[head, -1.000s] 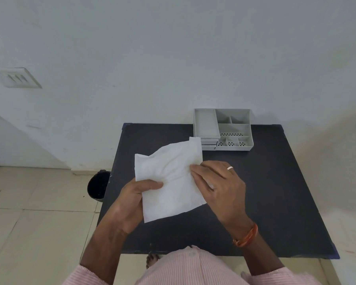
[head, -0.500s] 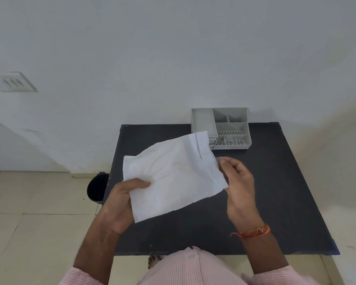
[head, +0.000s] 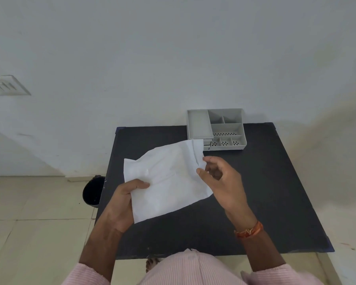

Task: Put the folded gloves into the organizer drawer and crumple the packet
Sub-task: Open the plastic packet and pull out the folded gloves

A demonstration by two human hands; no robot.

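Two hands work the white packet (head: 169, 179), held above the table (head: 275, 192): your left hand (head: 119, 204) pinches its near-left edge under the thumb, your right hand (head: 222, 182) sits half-curled at the torn far-right edge, its hold unclear. Reach into that tear to draw out the gloves, unseen here; the organizer (head: 216, 128) waits just beyond.

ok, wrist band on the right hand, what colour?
Orange wrist band, seen in the head view.
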